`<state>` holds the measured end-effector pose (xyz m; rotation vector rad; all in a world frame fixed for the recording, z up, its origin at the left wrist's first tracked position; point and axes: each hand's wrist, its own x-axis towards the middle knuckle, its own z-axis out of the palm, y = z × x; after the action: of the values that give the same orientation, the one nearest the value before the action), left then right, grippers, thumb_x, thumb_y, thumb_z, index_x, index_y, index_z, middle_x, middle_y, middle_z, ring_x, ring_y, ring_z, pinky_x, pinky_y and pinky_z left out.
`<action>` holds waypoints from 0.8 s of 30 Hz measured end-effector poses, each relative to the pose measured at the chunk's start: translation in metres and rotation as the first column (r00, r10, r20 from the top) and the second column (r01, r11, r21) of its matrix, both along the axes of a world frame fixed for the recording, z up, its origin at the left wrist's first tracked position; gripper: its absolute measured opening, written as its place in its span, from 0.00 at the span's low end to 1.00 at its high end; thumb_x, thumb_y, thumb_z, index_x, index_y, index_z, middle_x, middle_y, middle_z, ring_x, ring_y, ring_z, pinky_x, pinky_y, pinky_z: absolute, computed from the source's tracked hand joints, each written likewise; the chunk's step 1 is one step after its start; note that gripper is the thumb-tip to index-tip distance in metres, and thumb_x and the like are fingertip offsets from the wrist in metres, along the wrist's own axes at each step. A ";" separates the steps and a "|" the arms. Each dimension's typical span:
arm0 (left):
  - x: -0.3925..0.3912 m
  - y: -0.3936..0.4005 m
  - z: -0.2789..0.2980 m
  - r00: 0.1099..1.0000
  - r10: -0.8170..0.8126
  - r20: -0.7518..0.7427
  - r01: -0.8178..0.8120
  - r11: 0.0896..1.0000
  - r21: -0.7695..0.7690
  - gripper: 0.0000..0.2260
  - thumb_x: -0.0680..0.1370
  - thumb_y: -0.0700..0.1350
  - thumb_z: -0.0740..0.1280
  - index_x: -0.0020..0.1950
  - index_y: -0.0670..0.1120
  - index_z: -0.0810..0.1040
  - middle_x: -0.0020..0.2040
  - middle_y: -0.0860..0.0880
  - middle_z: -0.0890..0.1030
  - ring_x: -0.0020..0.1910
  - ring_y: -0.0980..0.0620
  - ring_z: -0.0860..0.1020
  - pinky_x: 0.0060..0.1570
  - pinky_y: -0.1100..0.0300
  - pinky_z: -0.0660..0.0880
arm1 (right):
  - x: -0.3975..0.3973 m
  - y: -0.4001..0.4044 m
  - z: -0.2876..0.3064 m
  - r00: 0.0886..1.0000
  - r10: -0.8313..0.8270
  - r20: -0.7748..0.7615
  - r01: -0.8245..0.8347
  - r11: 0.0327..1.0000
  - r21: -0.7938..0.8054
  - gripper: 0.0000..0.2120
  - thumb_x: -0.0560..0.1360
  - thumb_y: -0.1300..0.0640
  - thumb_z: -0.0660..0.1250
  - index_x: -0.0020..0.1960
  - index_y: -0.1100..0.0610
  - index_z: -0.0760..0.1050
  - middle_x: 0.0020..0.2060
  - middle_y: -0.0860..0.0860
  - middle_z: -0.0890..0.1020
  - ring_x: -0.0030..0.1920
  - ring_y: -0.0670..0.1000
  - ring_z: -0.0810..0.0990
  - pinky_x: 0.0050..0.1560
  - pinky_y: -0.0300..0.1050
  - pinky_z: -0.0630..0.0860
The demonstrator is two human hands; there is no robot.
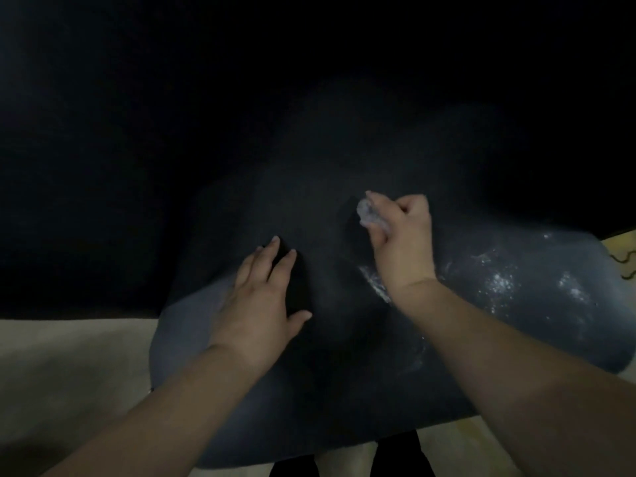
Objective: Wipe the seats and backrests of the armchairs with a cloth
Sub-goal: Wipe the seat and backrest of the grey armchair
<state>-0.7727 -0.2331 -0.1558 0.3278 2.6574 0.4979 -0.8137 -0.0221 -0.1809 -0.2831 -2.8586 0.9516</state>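
Note:
A dark blue-grey armchair seat (pixel 344 390) fills the lower middle of the head view; its backrest fades into darkness above. My right hand (pixel 401 235) grips a small crumpled pale cloth (pixel 371 215) and holds it against the seat near the back. My left hand (pixel 261 297) rests flat on the seat to the left, fingers straight and slightly spread. White powdery specks (pixel 502 280) lie on the right part of the seat, and a white streak (pixel 377 284) shows beside my right wrist.
Pale beige floor (pixel 69 366) lies to the left and below the seat. A yellowish patch with a dark wavy line (pixel 624 259) shows at the right edge. Everything above and behind the seat is too dark to make out.

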 end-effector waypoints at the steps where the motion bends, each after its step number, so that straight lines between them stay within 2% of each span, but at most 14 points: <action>1: 0.001 0.000 0.000 1.000 0.000 0.002 0.000 1.000 0.006 0.40 0.73 0.58 0.70 0.78 0.53 0.51 0.79 0.55 0.44 0.75 0.54 0.44 0.72 0.62 0.42 | 0.010 -0.008 -0.005 0.999 0.044 -0.015 -0.044 0.998 -0.035 0.12 0.75 0.59 0.69 0.58 0.53 0.78 0.48 0.49 0.71 0.50 0.48 0.72 0.53 0.37 0.72; 3: 0.003 0.000 -0.001 1.000 -0.003 0.007 0.003 1.000 0.010 0.40 0.73 0.58 0.70 0.78 0.53 0.52 0.79 0.54 0.44 0.75 0.54 0.44 0.71 0.62 0.42 | 0.042 -0.014 -0.004 0.990 0.136 -0.041 -0.136 0.991 -0.001 0.08 0.74 0.57 0.70 0.53 0.53 0.78 0.45 0.49 0.73 0.47 0.47 0.74 0.47 0.38 0.73; 5: 0.006 -0.002 -0.001 1.000 -0.012 0.011 0.012 1.000 0.011 0.40 0.73 0.58 0.70 0.78 0.53 0.52 0.79 0.54 0.44 0.76 0.53 0.44 0.71 0.62 0.43 | 0.065 -0.004 0.002 0.959 0.285 -0.009 -0.283 0.956 0.072 0.15 0.74 0.61 0.66 0.60 0.54 0.79 0.48 0.55 0.70 0.48 0.52 0.72 0.51 0.40 0.70; 8: 0.010 -0.005 -0.001 1.000 -0.026 0.006 0.026 1.000 0.015 0.40 0.73 0.58 0.70 0.78 0.53 0.52 0.79 0.54 0.44 0.76 0.52 0.44 0.73 0.60 0.45 | 0.051 0.026 0.006 0.983 0.177 0.046 -0.181 0.978 0.102 0.17 0.76 0.60 0.62 0.64 0.52 0.76 0.51 0.58 0.70 0.51 0.59 0.72 0.53 0.38 0.64; 9: 0.012 -0.005 -0.001 1.000 -0.031 0.004 0.031 0.999 0.016 0.40 0.73 0.58 0.70 0.78 0.52 0.52 0.79 0.54 0.45 0.76 0.52 0.44 0.73 0.61 0.44 | 0.037 0.030 0.006 0.993 0.109 0.048 -0.115 0.985 0.125 0.17 0.77 0.58 0.62 0.65 0.51 0.75 0.52 0.56 0.69 0.54 0.59 0.71 0.53 0.38 0.64; 11: 0.013 -0.004 -0.002 1.000 -0.027 -0.005 0.027 0.999 0.018 0.40 0.73 0.58 0.70 0.78 0.52 0.52 0.79 0.53 0.46 0.76 0.52 0.45 0.72 0.62 0.43 | 0.017 0.019 0.002 1.000 0.022 0.016 -0.023 0.999 0.035 0.17 0.77 0.57 0.62 0.66 0.50 0.73 0.53 0.50 0.67 0.55 0.55 0.71 0.55 0.38 0.65; 13: 0.013 -0.003 -0.001 1.000 -0.016 -0.008 0.016 1.000 0.018 0.40 0.73 0.57 0.70 0.78 0.52 0.53 0.79 0.53 0.46 0.76 0.52 0.45 0.72 0.62 0.42 | 0.012 -0.010 0.004 1.000 0.011 0.027 -0.008 0.994 -0.105 0.11 0.77 0.59 0.66 0.59 0.53 0.75 0.47 0.46 0.73 0.50 0.48 0.75 0.51 0.36 0.71; 14: 0.013 -0.002 -0.002 1.000 -0.013 -0.005 0.013 1.000 0.018 0.40 0.73 0.57 0.70 0.78 0.52 0.53 0.79 0.53 0.46 0.76 0.52 0.45 0.72 0.62 0.42 | 0.018 -0.023 0.003 1.000 0.015 -0.002 -0.015 0.994 -0.112 0.07 0.76 0.59 0.68 0.53 0.56 0.74 0.41 0.45 0.77 0.46 0.46 0.78 0.47 0.35 0.74; 15: 0.013 -0.001 -0.003 1.000 -0.012 -0.003 0.013 1.000 0.016 0.40 0.73 0.57 0.70 0.78 0.52 0.53 0.79 0.52 0.45 0.76 0.52 0.45 0.72 0.62 0.42 | 0.029 -0.032 0.001 0.999 0.036 -0.009 -0.037 0.985 -0.170 0.06 0.75 0.59 0.69 0.50 0.58 0.73 0.38 0.46 0.79 0.44 0.46 0.80 0.45 0.36 0.76; 17: 0.012 -0.001 -0.003 1.000 -0.023 0.005 0.023 1.000 0.006 0.40 0.73 0.57 0.71 0.78 0.52 0.53 0.79 0.52 0.45 0.76 0.52 0.45 0.72 0.61 0.43 | 0.062 -0.029 0.008 0.955 0.295 -0.040 -0.297 0.954 -0.038 0.09 0.75 0.59 0.68 0.55 0.57 0.78 0.44 0.52 0.76 0.48 0.51 0.77 0.49 0.41 0.75; 18: 0.013 -0.001 -0.003 1.000 -0.030 0.008 0.030 1.000 0.001 0.40 0.73 0.57 0.71 0.78 0.52 0.53 0.79 0.52 0.45 0.76 0.52 0.45 0.72 0.61 0.43 | 0.072 -0.020 0.005 0.947 0.318 -0.036 -0.318 0.948 0.009 0.13 0.74 0.61 0.67 0.58 0.54 0.80 0.46 0.55 0.73 0.49 0.55 0.74 0.51 0.44 0.73; 20: 0.014 0.000 -0.003 0.999 -0.042 -0.001 0.042 0.999 -0.004 0.40 0.73 0.57 0.71 0.78 0.52 0.54 0.79 0.52 0.46 0.76 0.51 0.45 0.72 0.61 0.44 | 0.075 0.009 0.006 0.969 0.247 0.026 -0.248 0.967 0.057 0.18 0.73 0.65 0.66 0.60 0.51 0.79 0.48 0.55 0.69 0.50 0.58 0.72 0.54 0.43 0.69; 21: 0.014 0.001 -0.002 0.999 -0.048 -0.007 0.048 0.999 -0.003 0.40 0.73 0.57 0.71 0.78 0.52 0.54 0.79 0.52 0.47 0.76 0.51 0.46 0.72 0.61 0.44 | 0.071 0.022 0.006 0.987 0.155 0.034 -0.156 0.988 0.002 0.18 0.73 0.65 0.66 0.61 0.51 0.78 0.49 0.53 0.68 0.50 0.56 0.71 0.55 0.41 0.69; 24: 0.015 0.009 -0.002 0.998 -0.065 -0.005 0.065 0.998 0.010 0.39 0.73 0.57 0.70 0.78 0.52 0.53 0.79 0.53 0.46 0.76 0.52 0.45 0.71 0.62 0.42 | 0.053 0.029 0.003 0.998 -0.048 0.029 0.051 0.995 -0.085 0.16 0.75 0.61 0.68 0.63 0.53 0.77 0.49 0.48 0.65 0.50 0.45 0.69 0.56 0.38 0.70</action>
<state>-0.7574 -0.2242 -0.1576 0.4178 2.6401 0.4911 -0.7610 0.0064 -0.1780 -0.3758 -2.8246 1.0712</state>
